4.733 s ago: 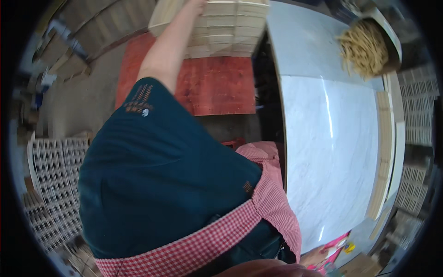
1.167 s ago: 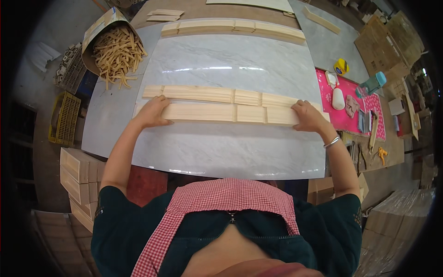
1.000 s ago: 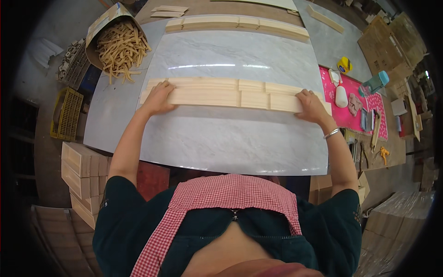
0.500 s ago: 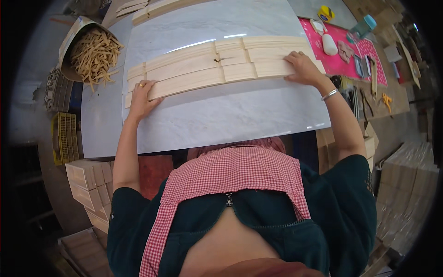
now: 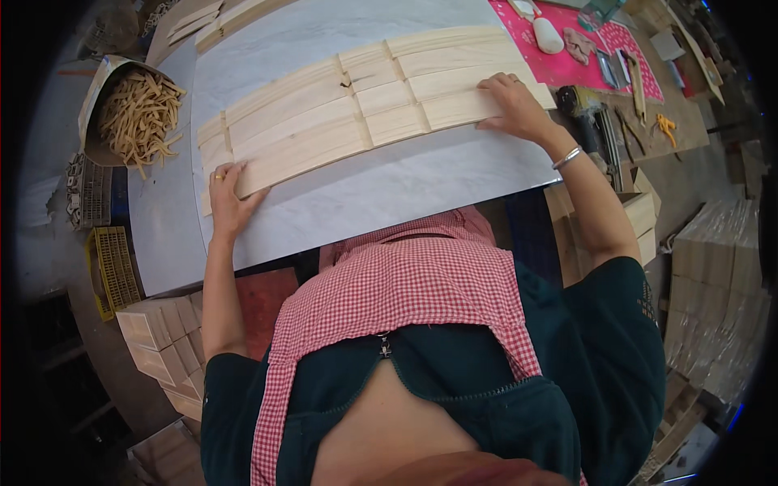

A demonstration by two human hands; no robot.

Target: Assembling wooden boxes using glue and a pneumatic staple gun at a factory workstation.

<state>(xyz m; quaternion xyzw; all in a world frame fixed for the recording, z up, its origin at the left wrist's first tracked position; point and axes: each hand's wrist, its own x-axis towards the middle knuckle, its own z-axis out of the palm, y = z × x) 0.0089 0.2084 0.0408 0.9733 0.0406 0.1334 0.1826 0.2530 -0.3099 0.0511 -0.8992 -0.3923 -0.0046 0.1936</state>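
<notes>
Wooden boards [image 5: 308, 117], grooved, lie edge to edge on marbled tabletop [image 5: 365, 182]. I see left hand [image 5: 232, 198] and right hand [image 5: 516, 105] gripping nearest board [image 5: 312, 154] near its ends, fingers over top, thumbs at front edge; undersides hidden. Board stack [image 5: 241, 22] and teal bottle [image 5: 600, 12] cut off above. Open carton [image 5: 91, 101] holds tan strips [image 5: 139, 117]; contents of yellow crate [image 5: 113, 271] I can't make out.

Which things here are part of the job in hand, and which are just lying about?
Likely in use:
grooved wooden boards
left hand and right hand, gripping them
marbled tabletop beneath

Apparently lying about:
carton of tan strips
white bottle
orange tool
yellow crate
</notes>
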